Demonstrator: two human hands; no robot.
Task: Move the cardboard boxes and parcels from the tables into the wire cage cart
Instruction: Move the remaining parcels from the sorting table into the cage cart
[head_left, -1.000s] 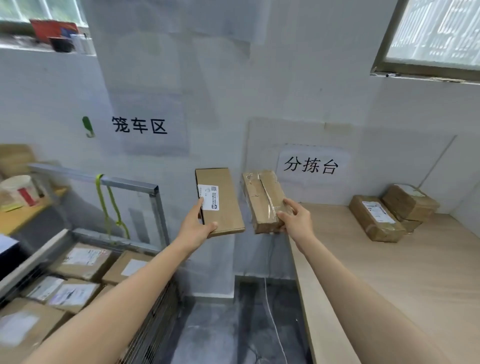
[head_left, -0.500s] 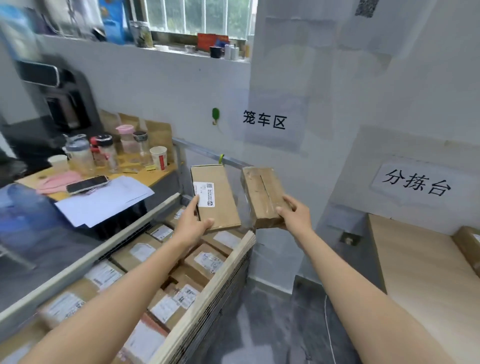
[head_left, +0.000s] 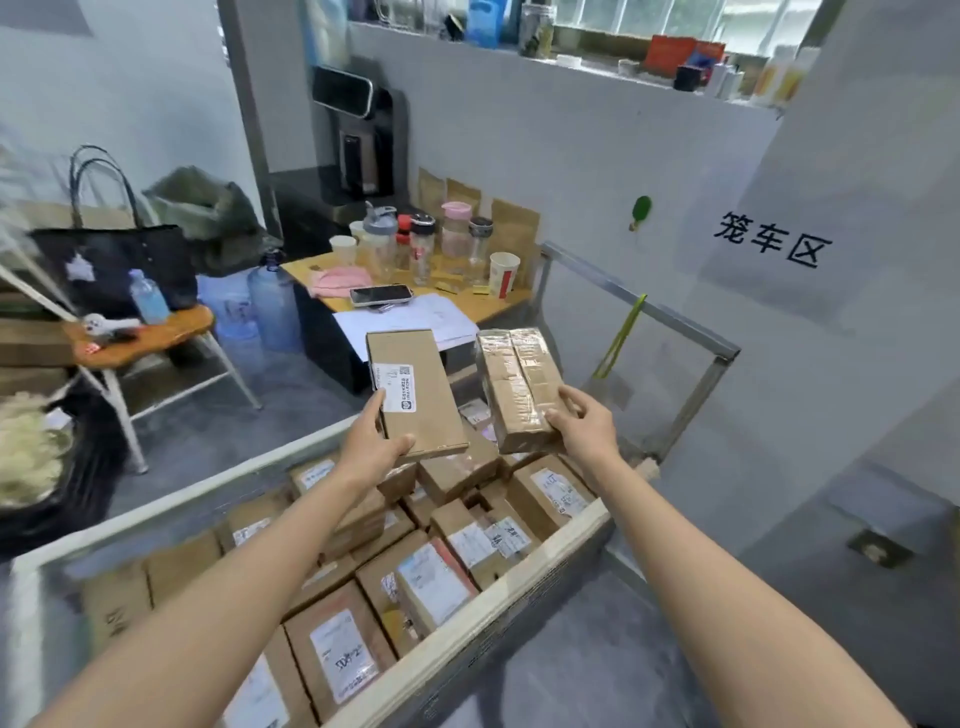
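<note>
The wire cage cart (head_left: 519, 584) is taking up the lower middle of the view, its pale near rail running diagonally under both forearms. A pile of cardboard parcels (head_left: 431, 577) is lying inside it, most with white labels facing up. Behind the cart, a worktop (head_left: 483, 307) is standing against the wall, carrying bottles, loose papers, a phone (head_left: 381, 294) and a paper cup (head_left: 504, 273). To the left, a chair (head_left: 145, 332) is holding a black tote bag (head_left: 114, 260).

The person is holding two of the task's items in the air above the far part of the cart, over the pile and not touching it. The flat box (head_left: 415, 395) is tilting with its labelled face towards the camera. The left hand (head_left: 374, 447) is gripping its near left corner, fingers curling up the left edge and thumb lying along the near edge. Just beside it but apart, the taped parcel (head_left: 519, 384), wrapped in shiny clear tape, is sitting in the right hand (head_left: 587, 426), which is clasping its near right end with the thumb on top and the fingers wrapping the right side.
</note>
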